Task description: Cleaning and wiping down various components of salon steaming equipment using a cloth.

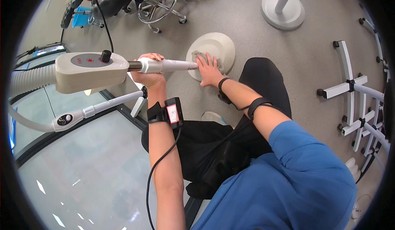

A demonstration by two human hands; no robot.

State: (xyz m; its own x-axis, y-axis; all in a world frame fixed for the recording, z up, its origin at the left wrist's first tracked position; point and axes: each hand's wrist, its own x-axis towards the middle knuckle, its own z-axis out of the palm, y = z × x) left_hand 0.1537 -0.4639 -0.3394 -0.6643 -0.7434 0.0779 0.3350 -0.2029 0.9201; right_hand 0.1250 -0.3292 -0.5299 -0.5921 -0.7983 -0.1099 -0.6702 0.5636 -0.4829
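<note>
A white floor lamp's pole [177, 65] runs from its beige control box [92, 77], which bears a black knob [106, 56], down to a round off-white base [217, 42]. My left hand [151, 71] is wrapped around the upper pole at its white collar, just below the metal section. With fingers spread, my right hand [210, 69] lies over a grey cloth [219, 64] at the foot of the pole, pressing it on the base. Part of the cloth is hidden under the palm.
Left, a second white lamp [105, 105] stands by a black-framed glass panel [92, 162]. Wheeled white stands [350, 85] are at right. Another round base [283, 14], a chrome stool base [158, 6] and a blue bin [81, 16] stand beyond; a black cable [102, 17] hangs over the control box.
</note>
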